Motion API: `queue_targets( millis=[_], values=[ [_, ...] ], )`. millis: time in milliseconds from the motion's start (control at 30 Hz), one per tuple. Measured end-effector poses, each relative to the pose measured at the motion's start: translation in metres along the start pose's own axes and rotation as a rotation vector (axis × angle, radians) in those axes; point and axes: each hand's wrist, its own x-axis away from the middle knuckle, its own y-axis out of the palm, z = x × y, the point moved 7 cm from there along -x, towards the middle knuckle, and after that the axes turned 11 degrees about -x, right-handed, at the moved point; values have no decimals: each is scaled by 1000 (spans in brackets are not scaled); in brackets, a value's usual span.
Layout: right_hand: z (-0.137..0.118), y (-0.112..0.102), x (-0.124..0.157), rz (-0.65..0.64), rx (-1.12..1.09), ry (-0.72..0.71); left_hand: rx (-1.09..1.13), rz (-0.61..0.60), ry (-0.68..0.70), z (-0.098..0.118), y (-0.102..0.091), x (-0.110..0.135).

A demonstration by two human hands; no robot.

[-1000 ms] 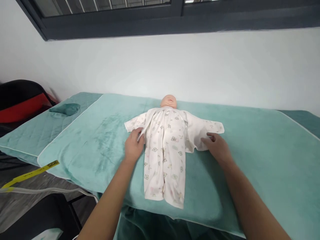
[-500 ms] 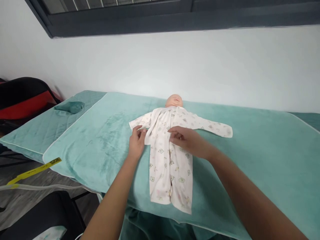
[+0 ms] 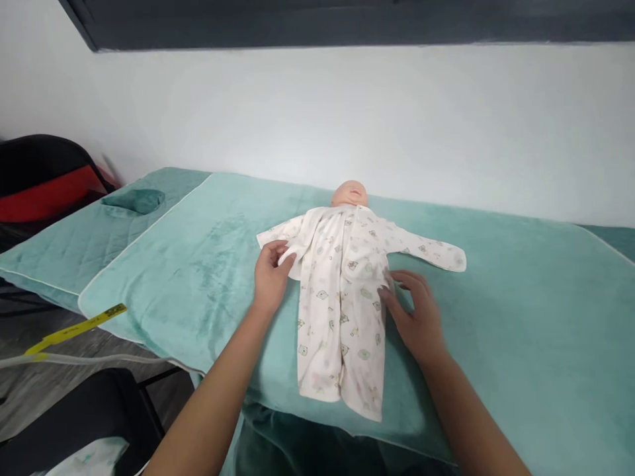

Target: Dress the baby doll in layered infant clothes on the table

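A baby doll lies on its back on a teal plush blanket, dressed in a white printed romper with both sleeves spread out. My left hand pinches the romper's left front edge near the sleeve. My right hand rests on the blanket with fingers spread, its fingertips touching the romper's right side at waist height.
The blanket covers a quilted teal bed against a white wall. A small teal cloth lies at the back left. A black and red bag sits at the far left. A yellow tape and a dark chair are at the lower left.
My right hand went from the right sleeve area across the doll's chest, then back to the romper's right side. The right front panel now lies closed over the doll. My left hand kept its hold.
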Motion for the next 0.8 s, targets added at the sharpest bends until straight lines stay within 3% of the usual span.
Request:
queue_targets(
  millis=[133,233,300,367,433,500,567,633,733,800],
  values=[
    [2,0,0,-7,-40,-4,-72,36,151,46,22,9],
    [3,-3,-2,-7,-114,26,-294,-171,397,76,59,29],
    [3,-2,-1,-51,-167,65,-450,-352,569,83,81,49],
    [3,-1,1,-110,-203,112,-516,-461,623,80,89,63],
    [3,-3,3,-131,-192,172,-444,-509,514,73,84,64],
    [2,-6,-1,-108,-145,232,-267,-509,300,64,73,51],
    [0,-9,-15,-67,-91,254,-120,-380,103,53,58,26],
    [-3,-8,-42,-8,-49,223,-94,-192,-7,42,47,-7],
    [-3,5,-98,64,2,180,-233,-121,-56,29,61,-53],
    [5,26,-135,-17,88,258,-275,-144,-49,29,82,-72]
  ],
)
